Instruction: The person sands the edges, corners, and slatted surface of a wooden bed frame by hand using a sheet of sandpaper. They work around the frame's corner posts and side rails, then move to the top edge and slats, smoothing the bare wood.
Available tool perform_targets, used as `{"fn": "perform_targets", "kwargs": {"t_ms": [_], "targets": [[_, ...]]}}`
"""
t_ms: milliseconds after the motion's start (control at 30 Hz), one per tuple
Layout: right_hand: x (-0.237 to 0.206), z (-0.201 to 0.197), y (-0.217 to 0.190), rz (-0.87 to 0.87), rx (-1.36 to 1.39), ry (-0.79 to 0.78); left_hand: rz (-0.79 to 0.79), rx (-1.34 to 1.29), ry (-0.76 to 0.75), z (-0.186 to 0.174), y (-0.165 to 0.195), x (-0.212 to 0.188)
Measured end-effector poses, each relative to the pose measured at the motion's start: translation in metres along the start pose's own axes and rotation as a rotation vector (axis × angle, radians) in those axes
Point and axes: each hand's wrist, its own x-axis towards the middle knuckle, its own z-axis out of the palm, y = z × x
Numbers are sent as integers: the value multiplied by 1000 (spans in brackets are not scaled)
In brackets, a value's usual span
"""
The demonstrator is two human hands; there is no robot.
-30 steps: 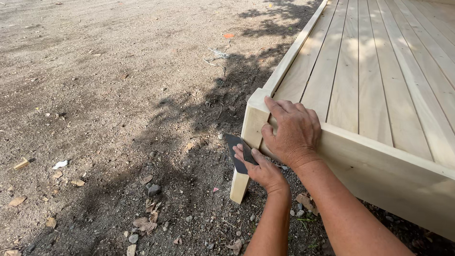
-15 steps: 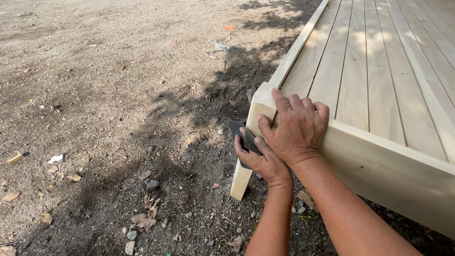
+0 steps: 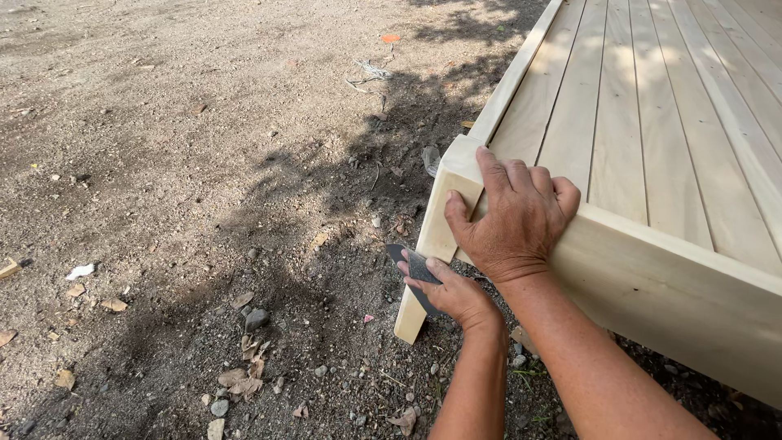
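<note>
At centre frame, the right hand (image 3: 517,216) lies spread over the corner of a pale wooden platform (image 3: 652,114) — fingers draped on the top edge. Just below, the left hand (image 3: 452,292) pinches a dark sheet of sandpaper (image 3: 414,265) against the corner leg (image 3: 428,244), above gravelly dirt (image 3: 163,204).
</note>
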Motion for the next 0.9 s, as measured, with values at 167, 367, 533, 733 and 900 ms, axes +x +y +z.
{"fn": "perform_targets", "kwargs": {"t_ms": [167,367,533,733,900], "targets": [[-7,5,-2,-4,39,83,-144,-284,53,-21,-9,12],[-18,16,-10,3,65,140,-674,-151,106,-36,-25,30],[-31,26,-12,-54,24,189,-532,-432,93,-29,-29,7],[-34,32,-13,-48,18,150,-901,-191,58,-75,-54,51],[-34,29,-13,-41,29,146,-715,-152,133,-51,-37,24]]}}
